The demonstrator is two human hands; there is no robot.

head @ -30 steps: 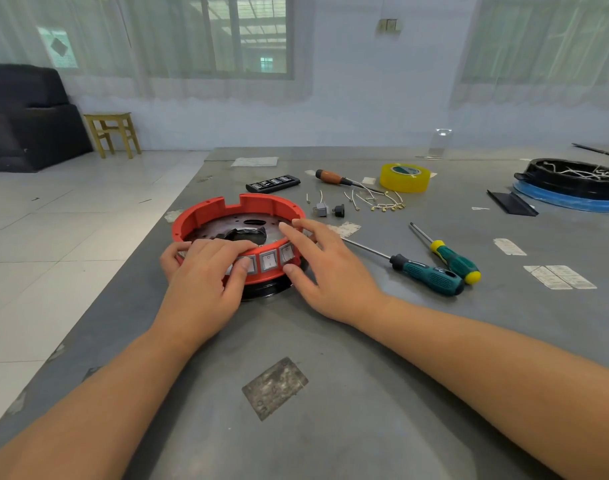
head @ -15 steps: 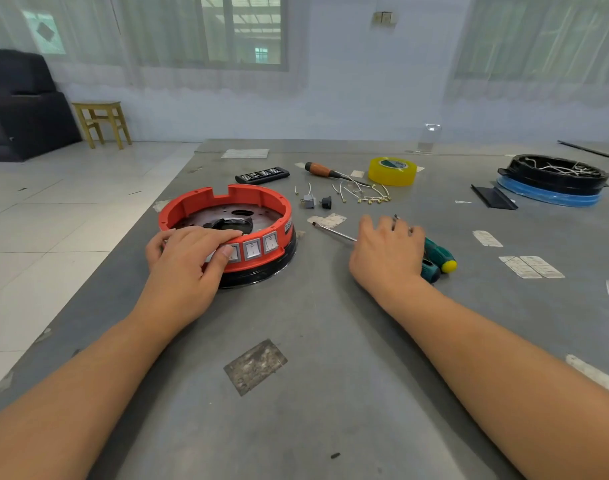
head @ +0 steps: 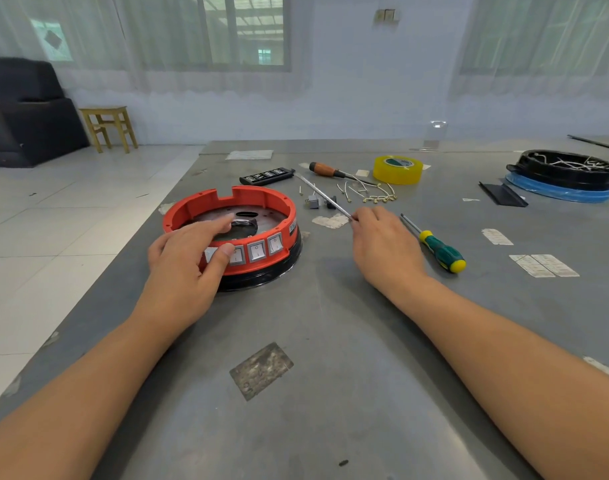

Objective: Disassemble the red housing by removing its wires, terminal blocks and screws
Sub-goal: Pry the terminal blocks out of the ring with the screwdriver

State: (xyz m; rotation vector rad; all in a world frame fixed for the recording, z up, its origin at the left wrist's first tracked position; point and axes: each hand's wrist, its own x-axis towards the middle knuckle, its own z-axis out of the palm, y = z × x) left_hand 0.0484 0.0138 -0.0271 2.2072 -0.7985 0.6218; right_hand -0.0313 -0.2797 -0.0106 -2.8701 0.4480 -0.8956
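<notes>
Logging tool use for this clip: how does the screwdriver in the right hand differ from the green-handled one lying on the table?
The held screwdriver is lifted in the right hand, shaft pointing up and away to the left; the green-handled screwdriver lies flat on the table, untouched. The held one's handle is hidden in the hand; the other shows a green handle with yellow ends. The held shaft looks longer. Both have bare metal shafts.
</notes>
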